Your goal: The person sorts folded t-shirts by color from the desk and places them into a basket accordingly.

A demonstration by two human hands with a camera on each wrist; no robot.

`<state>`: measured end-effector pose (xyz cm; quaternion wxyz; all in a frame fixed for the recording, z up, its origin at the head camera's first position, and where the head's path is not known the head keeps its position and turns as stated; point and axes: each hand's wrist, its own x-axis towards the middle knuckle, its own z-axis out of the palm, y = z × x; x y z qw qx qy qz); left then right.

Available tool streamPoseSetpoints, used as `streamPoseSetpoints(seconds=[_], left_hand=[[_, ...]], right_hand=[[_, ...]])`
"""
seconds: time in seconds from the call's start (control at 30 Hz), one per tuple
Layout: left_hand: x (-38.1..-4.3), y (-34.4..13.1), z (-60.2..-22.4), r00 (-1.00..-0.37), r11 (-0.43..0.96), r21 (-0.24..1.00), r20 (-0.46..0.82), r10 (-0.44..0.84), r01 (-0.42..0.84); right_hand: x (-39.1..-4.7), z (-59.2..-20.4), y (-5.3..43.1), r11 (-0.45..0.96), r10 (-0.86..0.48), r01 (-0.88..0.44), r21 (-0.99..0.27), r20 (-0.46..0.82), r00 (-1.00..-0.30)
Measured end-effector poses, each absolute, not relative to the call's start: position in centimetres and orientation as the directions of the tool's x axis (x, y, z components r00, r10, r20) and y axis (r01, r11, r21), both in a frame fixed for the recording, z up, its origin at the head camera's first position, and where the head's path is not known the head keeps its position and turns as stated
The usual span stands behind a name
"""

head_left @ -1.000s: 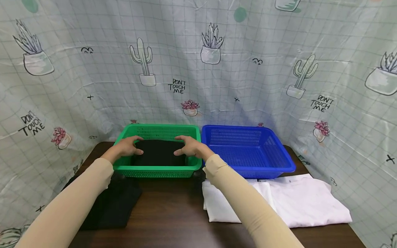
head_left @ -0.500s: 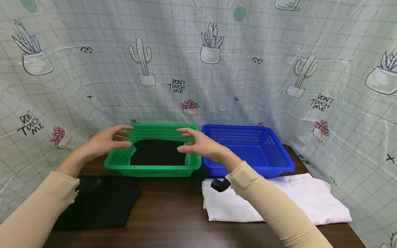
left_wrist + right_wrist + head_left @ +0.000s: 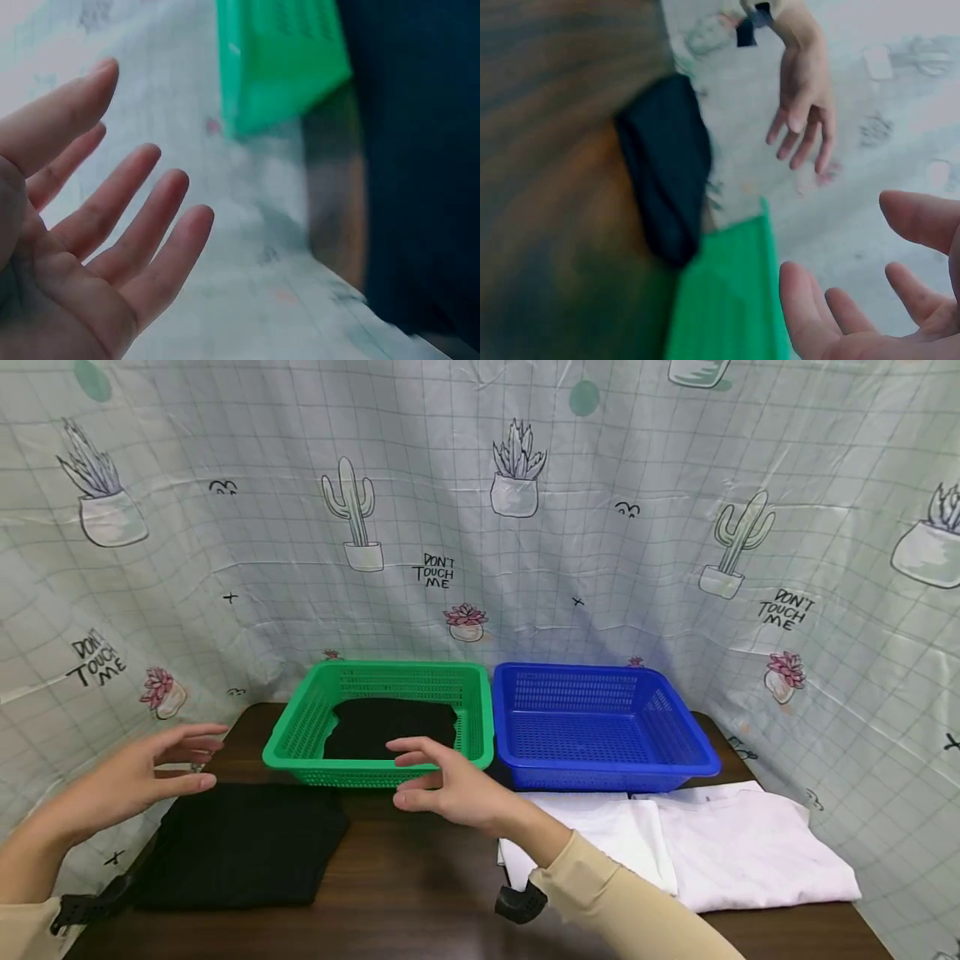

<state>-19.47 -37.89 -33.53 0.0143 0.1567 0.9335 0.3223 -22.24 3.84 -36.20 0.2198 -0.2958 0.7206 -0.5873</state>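
My left hand (image 3: 142, 777) hovers at the left, near the folded black cloth (image 3: 247, 847) on the table, its fingers spread and holding nothing. In the left wrist view that same hand (image 3: 97, 247) shows a bare palm. My right hand (image 3: 457, 785) is in front of the green basket (image 3: 378, 767), fingers loosely bent and nothing in them; the right wrist view shows its fingers (image 3: 802, 307) apart. Inside the green basket lies another folded black cloth (image 3: 390, 727), partly hidden by the basket's front rim and my right hand.
Right of the green basket stands a blue basket (image 3: 607, 770). Folded white cloths (image 3: 750, 852) lie in front of it, partly behind my right forearm. A patterned curtain (image 3: 480, 527) hangs behind the dark wooden table (image 3: 375, 893).
Both hands have left the green basket, where they were at the black cloth's sides. The left hand moved left and nearer; the right hand came nearer. The black cloth stayed in the basket.
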Motion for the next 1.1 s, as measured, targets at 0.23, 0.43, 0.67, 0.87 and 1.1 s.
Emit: streamPoseSetpoints(seconds=[0.23, 0.43, 0.67, 0.87, 1.1], left_hand=[[-18.2, -41.0, -37.9, -0.958, 0.762, 0.595, 0.054, 0.281, 0.257], [-18.0, -42.0, -40.9, -0.959, 0.76, 0.605, 0.019, 0.284, 0.237], [-17.9, -42.4, -42.4, -0.958, 0.751, 0.633, -0.051, 0.282, 0.187], [-18.2, -42.5, -42.8, -0.975, 0.813, 0.574, -0.109, 0.193, 0.097], [-18.4, -42.5, -43.4, -0.958, 0.689, 0.725, -0.198, 0.206, -0.002]], right_hand=[[-20.9, -40.3, -0.2, 0.092, -0.706, -0.025, -0.995, -0.048, -0.706], [-20.8, -43.1, -3.1, 0.056, -0.658, 0.116, -0.992, -0.124, -0.743], [-21.1, -45.0, -5.4, 0.025, -0.597, 0.233, -0.972, -0.201, -0.777], [-21.3, -45.5, -7.0, -0.047, -0.58, 0.328, -0.943, -0.241, -0.778], [-21.8, -46.2, -8.8, -0.109, -0.577, 0.371, -0.922, -0.245, -0.779]])
